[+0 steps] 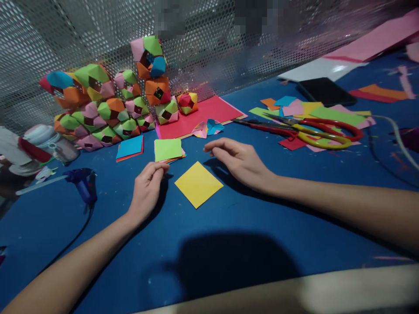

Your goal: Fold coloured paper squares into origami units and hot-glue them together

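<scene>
A yellow square of paper point(198, 185) lies flat on the blue table, turned with one corner towards me. My left hand point(149, 185) rests to its left, fingers curled together with nothing visible in them, close to a stack of paper squares point(168, 150) with green on top. On the other side, my right hand point(240, 162) is over the table, empty, its fingers loosely bent and the thumb a little apart. Neither hand touches the yellow paper. Beyond my right hand sit small folded pieces point(208, 128) in pink and blue.
Several folded-paper balls point(113, 111) are piled along the perforated metal panel point(209, 48). A blue glue gun point(81, 184) and a blue-topped paper stack point(130, 147) are at left. Scissors point(314, 135) lie on paper scraps point(337, 115) at right, near a black phone point(325, 91).
</scene>
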A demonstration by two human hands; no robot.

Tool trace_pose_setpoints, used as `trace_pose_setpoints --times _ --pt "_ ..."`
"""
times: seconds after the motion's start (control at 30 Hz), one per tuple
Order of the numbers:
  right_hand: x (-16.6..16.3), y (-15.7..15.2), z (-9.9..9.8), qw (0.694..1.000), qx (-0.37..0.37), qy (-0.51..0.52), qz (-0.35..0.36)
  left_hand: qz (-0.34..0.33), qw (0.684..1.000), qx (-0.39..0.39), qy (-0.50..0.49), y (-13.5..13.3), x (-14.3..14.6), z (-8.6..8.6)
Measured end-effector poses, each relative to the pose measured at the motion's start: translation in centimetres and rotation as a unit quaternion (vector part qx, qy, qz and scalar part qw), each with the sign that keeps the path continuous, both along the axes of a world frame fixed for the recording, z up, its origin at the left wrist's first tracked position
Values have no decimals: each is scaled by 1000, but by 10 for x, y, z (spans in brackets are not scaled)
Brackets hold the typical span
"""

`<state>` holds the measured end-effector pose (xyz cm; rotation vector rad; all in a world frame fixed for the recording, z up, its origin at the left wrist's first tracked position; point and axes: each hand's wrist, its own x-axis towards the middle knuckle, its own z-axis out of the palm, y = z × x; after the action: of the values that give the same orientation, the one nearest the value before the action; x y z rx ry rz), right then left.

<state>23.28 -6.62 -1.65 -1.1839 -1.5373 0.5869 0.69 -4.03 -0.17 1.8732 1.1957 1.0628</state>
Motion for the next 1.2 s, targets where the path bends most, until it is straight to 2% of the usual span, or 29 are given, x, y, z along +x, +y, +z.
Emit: trace_pose_setpoints --times 0.07,0.2,0.33,0.5,0.63,0.83,1.07,1.2 --pt "1 0 0 999 -15 35 -13 -2 997 -39 -72 1 -1 -1" --pt "-3 -5 1 994 -63 93 2 -42 971 -135 -194 0 0 -2" --pt "-10 -17 9 993 -87 68 48 -74 954 -197 -212 -7 3 1" --pt "-11 -25 16 990 -99 -10 104 -143 946 -227 -179 -18 4 4" --pt "-11 -23 12 981 -118 14 152 -170 943 -225 -177 -22 3 4" --pt "-15 -17 7 944 -197 173 203 -124 967 -177 -137 -18 3 2" --pt "-18 -11 5 893 -262 335 145 -82 982 -127 -111 -16 3 3" --pt "-15 -3 6 881 -254 389 87 -46 982 -121 -137 -14 4 2"
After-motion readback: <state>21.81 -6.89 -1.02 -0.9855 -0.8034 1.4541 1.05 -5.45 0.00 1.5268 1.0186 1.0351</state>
